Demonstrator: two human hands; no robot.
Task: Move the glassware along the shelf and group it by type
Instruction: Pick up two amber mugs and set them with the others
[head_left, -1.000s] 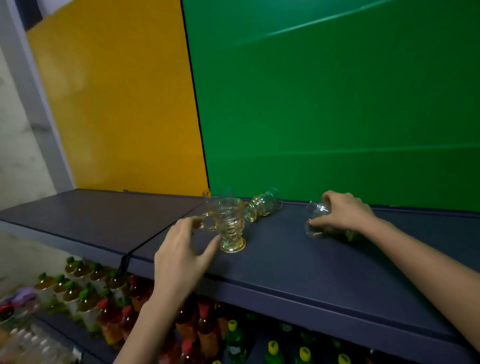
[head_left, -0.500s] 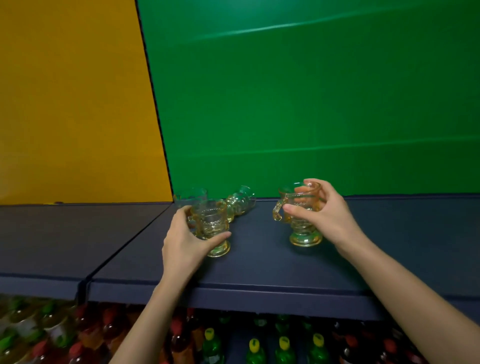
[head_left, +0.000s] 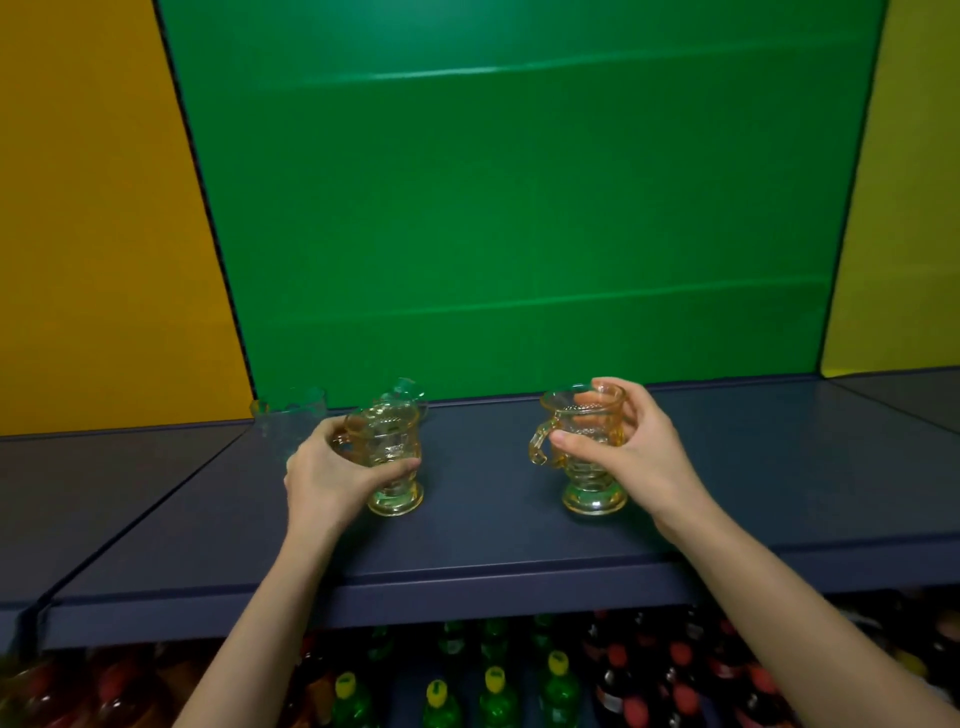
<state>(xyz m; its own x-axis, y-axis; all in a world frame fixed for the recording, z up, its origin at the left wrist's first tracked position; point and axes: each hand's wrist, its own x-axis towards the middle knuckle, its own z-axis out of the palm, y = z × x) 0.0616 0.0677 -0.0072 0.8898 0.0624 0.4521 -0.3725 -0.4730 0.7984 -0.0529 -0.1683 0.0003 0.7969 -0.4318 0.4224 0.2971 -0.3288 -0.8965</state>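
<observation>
The left hand (head_left: 324, 475) wraps an amber footed mug (head_left: 390, 457); the right hand (head_left: 631, 449) wraps a second amber mug (head_left: 584, 452). Both mugs stand upright mid-shelf (head_left: 493, 540). A clear tumbler (head_left: 288, 415) and a further glass (head_left: 405, 392) sit at the shelf's rear edge.

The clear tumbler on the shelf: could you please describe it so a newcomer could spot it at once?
Find the dark shelf where the yellow wall meets the green panel. There, behind the left hand, stands the clear tumbler. Unlike the amber mugs nearby, it is colourless, straight-sided, without handle or foot.
</observation>
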